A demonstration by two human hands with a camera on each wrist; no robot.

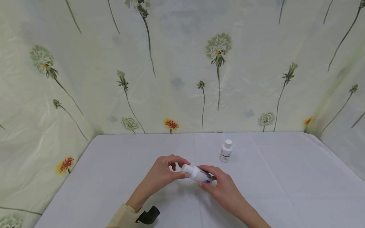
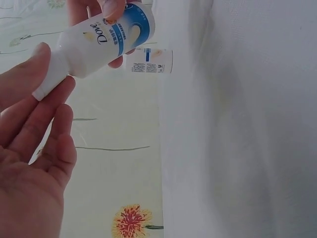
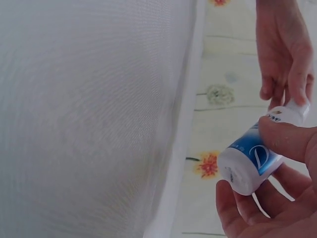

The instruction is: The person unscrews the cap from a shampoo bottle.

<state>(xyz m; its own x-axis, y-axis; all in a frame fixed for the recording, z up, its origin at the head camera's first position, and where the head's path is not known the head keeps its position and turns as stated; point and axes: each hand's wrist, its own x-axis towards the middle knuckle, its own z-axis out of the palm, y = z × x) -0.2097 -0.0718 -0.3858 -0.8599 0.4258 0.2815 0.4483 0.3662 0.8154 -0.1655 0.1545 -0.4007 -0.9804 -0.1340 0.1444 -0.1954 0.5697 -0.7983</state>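
A small white Dove bottle (image 1: 199,174) with a blue label is held tilted above the table, its cap end toward the left. My left hand (image 1: 163,172) pinches the white cap (image 2: 53,74) between thumb and fingers. Around the body of the bottle, my right hand (image 1: 223,188) grips with the thumb on the near side, as the right wrist view also shows. The bottle's base (image 3: 235,173) faces outward there. Behind the right hand a second white bottle (image 1: 226,151) stands upright on the table, touched by neither hand.
A white cloth covers the table (image 1: 271,190). Behind it and at both sides hangs a pale curtain (image 1: 176,63) printed with dandelions. A black strap piece (image 1: 149,215) sits at the left sleeve (image 1: 125,216).
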